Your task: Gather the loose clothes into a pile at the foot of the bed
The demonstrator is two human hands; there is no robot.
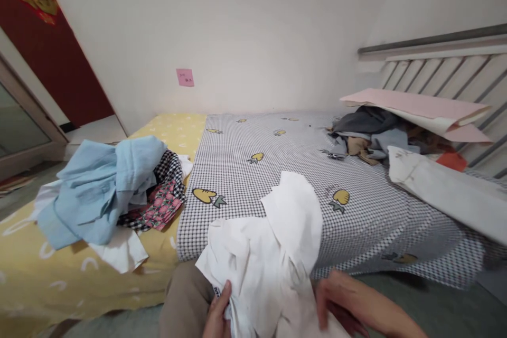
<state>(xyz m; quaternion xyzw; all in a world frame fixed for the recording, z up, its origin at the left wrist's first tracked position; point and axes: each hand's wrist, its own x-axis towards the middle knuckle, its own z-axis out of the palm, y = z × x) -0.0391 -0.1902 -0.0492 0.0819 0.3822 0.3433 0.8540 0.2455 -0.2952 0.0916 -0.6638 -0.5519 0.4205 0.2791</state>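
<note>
White cotton fills the bottom of the head view: a crumpled white shirt [269, 253] sits bunched over the person's lap and against the near edge of the bed, one fold standing up above the rest. Left hand [217, 314] comes in from the bottom edge, thumb up along the shirt's lower left hem, fingers tucked behind the cloth, pinching the fabric where a small dark label shows. Right hand [336, 301] lies just across the garment from it, fingers curled down onto the shirt's lower right side; whether they are gripping it or only pressing on it, I cannot tell.

Beyond the two hands, straight ahead, runs the grey checked bedsheet [285, 179] with yellow carrot prints, the shirt's upper fold lying on it. Out past the left hand, well apart, a heap of clothes [106, 195] rests on the yellow sheet [39, 274]: pale blue shirt on top, pink floral and black-and-white check pieces under it, white cloth at the bottom. Out past the right hand, far side of the bed, a second pile of dark and grey garments [368, 132] lies under pink paper sheets [415, 105], with a long white garment [443, 190] stretched nearer. A pink sticky note [185, 77] is on the wall behind.
</note>
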